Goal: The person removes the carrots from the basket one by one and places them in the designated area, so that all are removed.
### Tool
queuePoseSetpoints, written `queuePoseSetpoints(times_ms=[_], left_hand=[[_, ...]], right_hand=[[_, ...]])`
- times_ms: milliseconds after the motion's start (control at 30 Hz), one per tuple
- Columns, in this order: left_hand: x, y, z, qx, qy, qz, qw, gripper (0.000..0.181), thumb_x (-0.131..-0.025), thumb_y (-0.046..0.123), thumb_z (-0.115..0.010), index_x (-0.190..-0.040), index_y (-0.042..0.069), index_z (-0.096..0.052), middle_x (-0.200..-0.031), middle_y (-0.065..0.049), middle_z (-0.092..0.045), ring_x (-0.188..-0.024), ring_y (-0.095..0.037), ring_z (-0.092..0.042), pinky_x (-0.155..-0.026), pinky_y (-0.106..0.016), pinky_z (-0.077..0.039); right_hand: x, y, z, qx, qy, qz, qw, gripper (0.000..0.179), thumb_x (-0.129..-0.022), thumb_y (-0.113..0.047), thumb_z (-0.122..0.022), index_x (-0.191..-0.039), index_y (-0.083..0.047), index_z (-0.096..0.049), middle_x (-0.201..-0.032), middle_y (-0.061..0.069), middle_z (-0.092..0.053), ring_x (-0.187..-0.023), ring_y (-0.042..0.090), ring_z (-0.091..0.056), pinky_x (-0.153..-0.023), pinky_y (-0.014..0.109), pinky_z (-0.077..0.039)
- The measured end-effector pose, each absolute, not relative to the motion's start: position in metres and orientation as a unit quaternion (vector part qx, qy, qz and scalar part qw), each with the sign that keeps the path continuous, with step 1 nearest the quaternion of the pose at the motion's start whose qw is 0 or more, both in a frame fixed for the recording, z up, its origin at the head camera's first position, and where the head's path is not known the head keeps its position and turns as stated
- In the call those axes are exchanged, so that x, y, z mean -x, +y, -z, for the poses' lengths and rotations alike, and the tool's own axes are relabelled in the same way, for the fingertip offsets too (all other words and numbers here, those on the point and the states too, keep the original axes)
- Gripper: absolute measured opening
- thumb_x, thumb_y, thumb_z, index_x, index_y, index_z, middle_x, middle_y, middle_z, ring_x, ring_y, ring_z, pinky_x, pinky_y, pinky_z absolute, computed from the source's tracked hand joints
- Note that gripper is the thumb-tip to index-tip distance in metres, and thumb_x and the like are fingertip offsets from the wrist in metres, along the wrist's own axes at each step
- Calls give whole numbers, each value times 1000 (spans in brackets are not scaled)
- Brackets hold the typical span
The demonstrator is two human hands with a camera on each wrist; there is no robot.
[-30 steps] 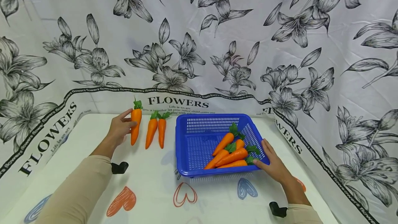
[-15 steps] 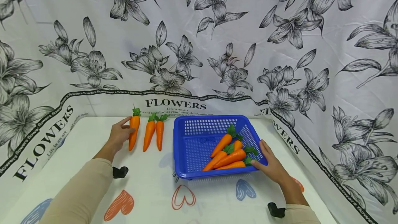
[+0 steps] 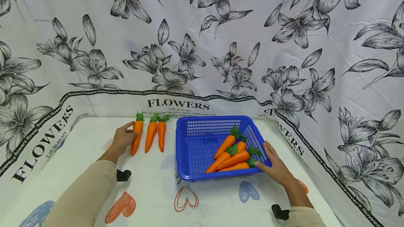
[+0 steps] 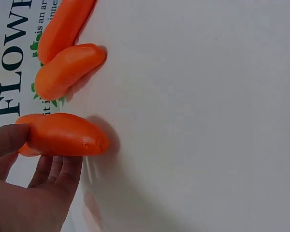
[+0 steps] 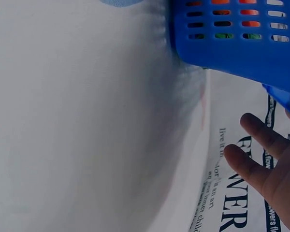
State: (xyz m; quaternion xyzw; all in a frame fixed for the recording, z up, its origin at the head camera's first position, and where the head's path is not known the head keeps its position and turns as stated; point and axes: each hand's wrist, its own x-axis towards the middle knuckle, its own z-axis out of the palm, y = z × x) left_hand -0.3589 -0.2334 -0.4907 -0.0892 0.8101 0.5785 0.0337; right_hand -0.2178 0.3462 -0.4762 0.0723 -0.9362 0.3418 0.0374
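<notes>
My left hand [image 3: 122,138] pinches an orange carrot [image 3: 137,133] with a green leafy top between thumb and fingers, at the table's back left. In the left wrist view the thumb lies over the carrot [image 4: 67,135] and the other fingers support its side. Just right of it in the head view lie a second carrot [image 3: 151,136] and a third carrot [image 3: 162,136], leaves toward the back. My right hand [image 3: 277,167] holds the near right corner of a blue plastic basket [image 3: 192,177], thumb over the rim. Two of its fingers [image 5: 263,135] stick out straight, apart from the basket.
Several carrots [image 3: 238,158] are heaped in the basket's right half. The table [image 3: 151,188] has a white cover with printed hearts. Behind it and along the right hangs a flower-printed cloth [image 3: 176,16].
The left hand has lowered its carrot toward the table, so it now lines up with the two beside it. The right hand and the basket have kept their places; the head view has shifted slightly.
</notes>
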Motion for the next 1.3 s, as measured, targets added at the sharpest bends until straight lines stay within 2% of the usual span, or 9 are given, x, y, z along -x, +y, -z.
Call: queuePoseSetpoints(times_ms=[233,467,733,1000,1300], left_hand=[[363,-233,497,107,821,-559,41,62,-97,8,-54,-153,15,-29,-134,-27,-39,-105,-34,-48,-83,-31,-50],[365,-232,497,108,839,-533,36,64,-95,10,-57,-152,10,-29,-130,-29,-44,-106,-38,-52,-91,-43,-49],[366,-231,497,112,867,-485,13,63,-93,16,-60,-149,5,-33,-124,-27,-53,-102,-38,-56,-88,-44,-50],[372,-227,500,134,870,-474,-1,64,-94,17,-61,-149,3,-33,-120,-27,-55,-99,-37,-58,-85,-44,-51],[378,-223,503,159,860,-484,-12,62,-94,18,-61,-148,4,-36,-124,-26,-55,-110,-40,-51,-88,-44,-50]], right_hand=[[217,344,474,-68,-936,-343,35,90,-89,-39,-65,-155,-6,-12,-159,15,-4,-139,49,-11,-102,71,-15],[217,344,474,-65,-937,-343,34,91,-89,-40,-65,-155,-7,-12,-159,15,-4,-139,49,-11,-102,71,-15],[218,343,472,-72,-935,-346,34,90,-89,-39,-65,-155,-7,-12,-159,15,-4,-139,49,-11,-102,71,-14],[219,341,471,-69,-935,-347,30,91,-89,-40,-65,-155,-7,-12,-159,15,-4,-139,49,-11,-102,71,-15],[217,343,475,-76,-936,-342,38,91,-89,-38,-66,-155,-6,-12,-159,15,-4,-139,48,-11,-102,71,-15]])
